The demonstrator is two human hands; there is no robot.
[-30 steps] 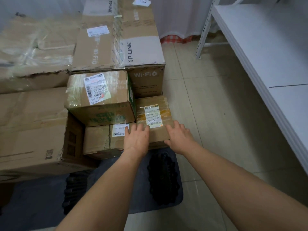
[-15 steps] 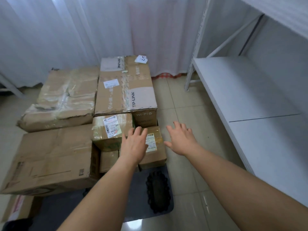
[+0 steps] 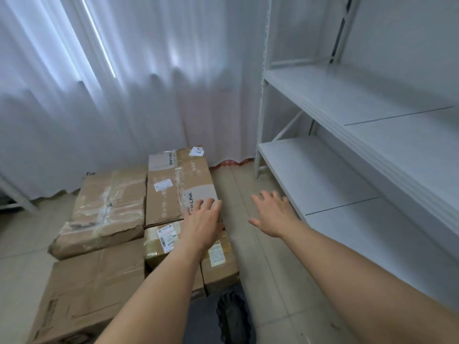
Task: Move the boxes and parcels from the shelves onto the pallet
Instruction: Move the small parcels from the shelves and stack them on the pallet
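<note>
Several brown cardboard boxes lie packed together on a dark pallet (image 3: 206,316) on the floor. A small taped parcel (image 3: 219,264) with a white label sits at the pallet's right front corner, beside another labelled box (image 3: 161,244). Behind them lies a long TP-LINK box (image 3: 173,184). My left hand (image 3: 203,222) hovers open above these boxes, holding nothing. My right hand (image 3: 274,213) is open in the air over the floor tiles, between the pallet and the white shelves (image 3: 323,175), which show bare boards.
A crumpled taped box (image 3: 106,209) and a large flat box (image 3: 92,291) fill the pallet's left side. White curtains (image 3: 124,95) hang behind. The shelf upright (image 3: 260,108) stands right of the pallet, with tiled floor (image 3: 248,194) between them.
Both hands have let go of the small taped parcel and lifted away from it. My view has risen and pulled back, so the curtains and the shelves now show.
</note>
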